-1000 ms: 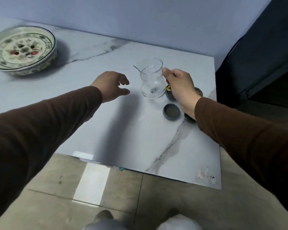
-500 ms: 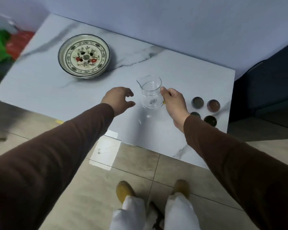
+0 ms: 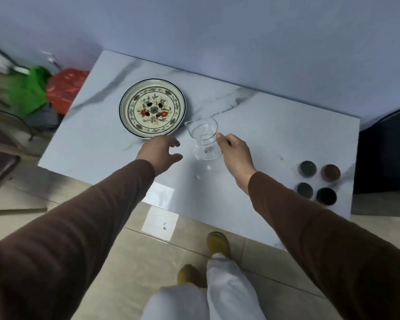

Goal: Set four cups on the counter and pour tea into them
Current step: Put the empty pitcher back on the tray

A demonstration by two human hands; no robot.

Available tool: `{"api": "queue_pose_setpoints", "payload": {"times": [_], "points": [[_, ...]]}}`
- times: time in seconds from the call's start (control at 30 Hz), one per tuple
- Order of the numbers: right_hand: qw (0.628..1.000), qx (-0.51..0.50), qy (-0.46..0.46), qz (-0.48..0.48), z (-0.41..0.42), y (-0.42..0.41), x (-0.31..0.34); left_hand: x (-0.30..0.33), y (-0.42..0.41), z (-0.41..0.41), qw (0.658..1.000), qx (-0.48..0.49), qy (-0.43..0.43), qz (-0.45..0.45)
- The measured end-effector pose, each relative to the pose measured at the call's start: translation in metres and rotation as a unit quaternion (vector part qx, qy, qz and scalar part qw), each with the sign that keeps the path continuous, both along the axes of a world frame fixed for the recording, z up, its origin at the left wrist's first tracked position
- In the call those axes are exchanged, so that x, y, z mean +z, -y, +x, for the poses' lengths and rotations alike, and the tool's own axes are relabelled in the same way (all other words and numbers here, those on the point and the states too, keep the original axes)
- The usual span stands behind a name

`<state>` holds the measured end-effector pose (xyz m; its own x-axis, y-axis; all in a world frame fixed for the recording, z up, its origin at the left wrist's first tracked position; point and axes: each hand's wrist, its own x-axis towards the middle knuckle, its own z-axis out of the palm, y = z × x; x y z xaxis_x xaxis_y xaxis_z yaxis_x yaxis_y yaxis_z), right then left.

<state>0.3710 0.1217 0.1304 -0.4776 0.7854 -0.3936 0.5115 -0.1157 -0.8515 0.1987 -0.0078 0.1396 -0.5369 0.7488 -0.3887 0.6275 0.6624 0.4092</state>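
Gripping the glass pitcher (image 3: 204,141) by its right side, my right hand (image 3: 234,153) has its fingers closed around the handle side, thumb tip up near the rim. The pitcher stands upright on the worktop (image 3: 275,135), its spout pointing left toward the plate, and it looks clear; I cannot tell whether any liquid is in it. A small printed label shows on its lower wall.

My left hand (image 3: 160,151) hovers just to the left of the pitcher, fingers loosely spread and curled, holding nothing and not touching the glass. It sits just in front of the patterned plate (image 3: 152,108), a round dish with a dark rim and a floral design, which lies flat on the worktop to the left of and behind the pitcher.

Off to my right, well apart from the pitcher, four small cups (image 3: 318,182) stand in a two-by-two cluster near the worktop's right edge. They are dark, one of them reddish brown, and what they hold is too small to make out.

Both my sleeves (image 3: 310,227) are brown. Below the worktop's near edge I see the tiled floor (image 3: 129,262), my white trousers and yellow shoes (image 3: 218,244). Beyond the worktop's left end lie blurred green and red things (image 3: 51,88).
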Motion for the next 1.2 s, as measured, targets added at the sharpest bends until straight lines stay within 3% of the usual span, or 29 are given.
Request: {"api": "queue_pose_setpoints", "payload": {"times": [0.5, 1.2], "points": [[0.999, -0.013, 0.011, -0.031, -0.133, 0.084, -0.012, -0.014, 0.058, -0.155, 0.997, -0.083, 0.006, 0.001], [0.995, -0.076, 0.023, -0.060, -0.260, 0.052, -0.083, -0.073, 0.020, -0.280, 0.986, -0.161, 0.027, -0.015]]}}
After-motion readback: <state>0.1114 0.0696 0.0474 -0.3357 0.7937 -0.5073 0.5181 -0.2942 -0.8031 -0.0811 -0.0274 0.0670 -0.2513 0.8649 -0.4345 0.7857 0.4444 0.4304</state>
